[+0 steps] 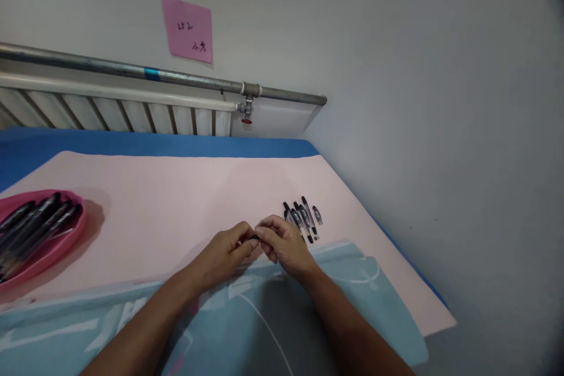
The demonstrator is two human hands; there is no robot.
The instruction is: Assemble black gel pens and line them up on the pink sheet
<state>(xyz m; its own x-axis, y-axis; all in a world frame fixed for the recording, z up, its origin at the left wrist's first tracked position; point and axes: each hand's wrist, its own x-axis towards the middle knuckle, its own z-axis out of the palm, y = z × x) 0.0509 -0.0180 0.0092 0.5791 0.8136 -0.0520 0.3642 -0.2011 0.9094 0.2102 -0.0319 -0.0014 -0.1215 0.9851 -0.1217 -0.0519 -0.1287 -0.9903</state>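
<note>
My left hand (229, 249) and my right hand (282, 244) meet fingertip to fingertip low over the pink sheet (185, 194). Both are closed in a pinch on a small black pen (254, 237), of which only a short dark bit shows between the fingers. Just right of my right hand, several black pens (302, 217) lie side by side on the pink sheet, one short piece a little apart at their right.
A pink tray (66, 235) with several black pens sits at the left edge. A light blue cloth (361, 282) covers the near side. Behind the table run a radiator, a metal pipe (132, 70) and a wall with a pink note (187, 28).
</note>
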